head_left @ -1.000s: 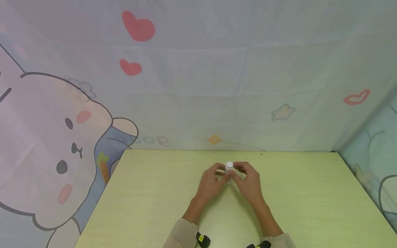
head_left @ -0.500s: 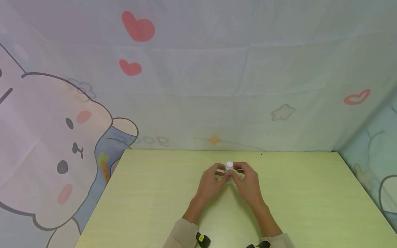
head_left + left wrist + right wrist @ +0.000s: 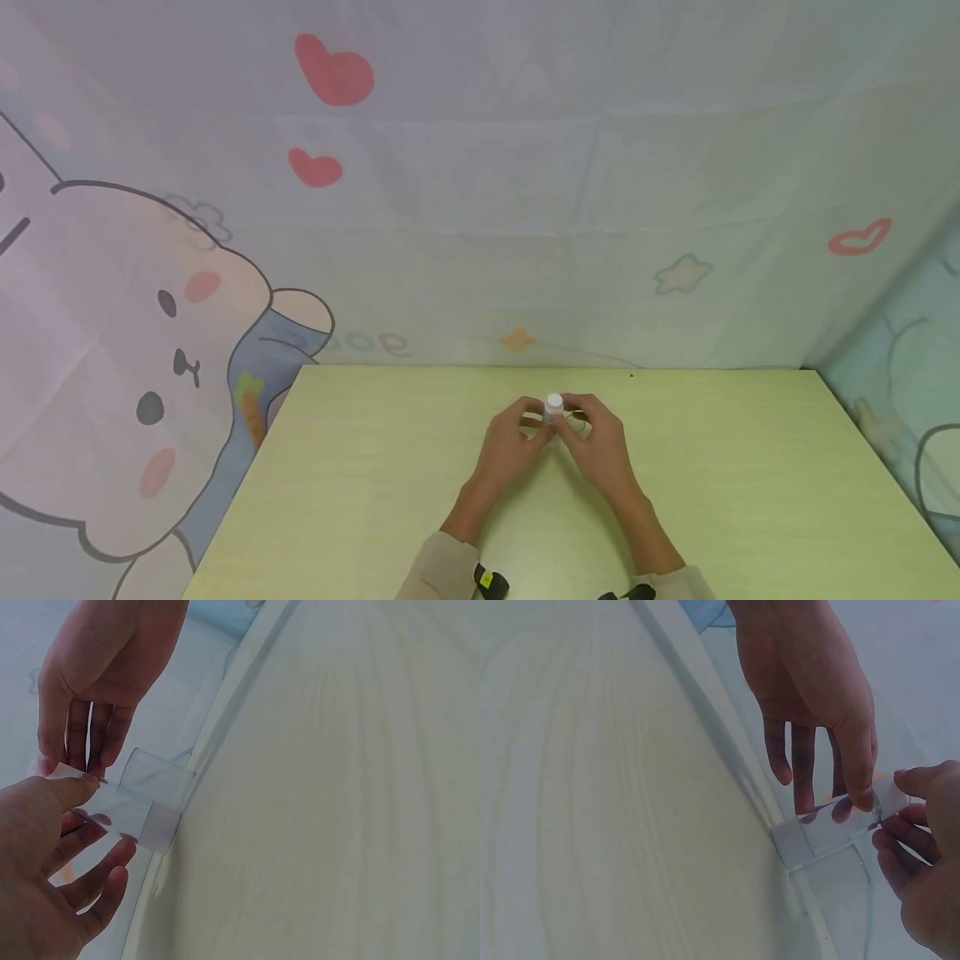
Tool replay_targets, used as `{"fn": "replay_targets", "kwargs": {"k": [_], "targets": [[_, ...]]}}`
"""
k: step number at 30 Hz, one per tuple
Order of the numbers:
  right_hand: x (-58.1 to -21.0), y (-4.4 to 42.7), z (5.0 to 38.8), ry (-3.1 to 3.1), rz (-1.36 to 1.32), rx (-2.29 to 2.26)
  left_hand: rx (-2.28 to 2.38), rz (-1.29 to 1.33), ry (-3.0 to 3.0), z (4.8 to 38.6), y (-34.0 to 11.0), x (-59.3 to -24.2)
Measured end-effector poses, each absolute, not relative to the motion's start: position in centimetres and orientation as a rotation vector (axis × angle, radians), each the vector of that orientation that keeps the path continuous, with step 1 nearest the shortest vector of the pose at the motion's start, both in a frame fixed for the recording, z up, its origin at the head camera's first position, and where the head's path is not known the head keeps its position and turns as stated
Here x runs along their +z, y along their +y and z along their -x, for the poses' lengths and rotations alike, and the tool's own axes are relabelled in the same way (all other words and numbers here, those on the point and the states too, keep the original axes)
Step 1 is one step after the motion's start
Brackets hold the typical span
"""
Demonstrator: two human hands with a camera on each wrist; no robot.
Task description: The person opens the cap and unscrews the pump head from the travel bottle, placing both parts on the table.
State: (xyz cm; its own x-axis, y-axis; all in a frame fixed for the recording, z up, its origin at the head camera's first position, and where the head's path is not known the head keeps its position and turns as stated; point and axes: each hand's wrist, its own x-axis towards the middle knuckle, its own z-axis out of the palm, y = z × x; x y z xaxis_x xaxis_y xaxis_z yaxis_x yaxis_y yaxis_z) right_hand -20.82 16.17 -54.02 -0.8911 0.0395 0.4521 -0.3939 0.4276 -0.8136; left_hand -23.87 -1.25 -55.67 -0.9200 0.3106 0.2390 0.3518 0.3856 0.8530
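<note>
- Head view: the bottle (image 3: 552, 413) is upright, its long axis vertical, cap (image 3: 554, 400) upward, on or just above the table (image 3: 360, 467).
- It is between both hands: left hand (image 3: 511, 442) grips the body, right hand (image 3: 602, 443) grips nearer the cap.

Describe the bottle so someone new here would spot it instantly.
On the pale yellow-green table, toward its far edge, find the left hand and right hand. Between them, upright, is the small white bottle. Its white cap and the clear curved piece at its side set it apart.
</note>
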Motion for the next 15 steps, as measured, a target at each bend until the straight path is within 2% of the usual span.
{"fn": "replay_targets", "kwargs": {"k": [9, 15], "targets": [[-54.05, 15.94, 20.74, -2.278, -0.186, 1.457, -1.606, 0.628, -2.575, 23.93, -1.17, -55.84], [-54.03, 16.0, 20.74, -2.287, -0.206, 1.451, -1.594, 0.646, -2.572, 23.88, -1.14, -55.67]]}}
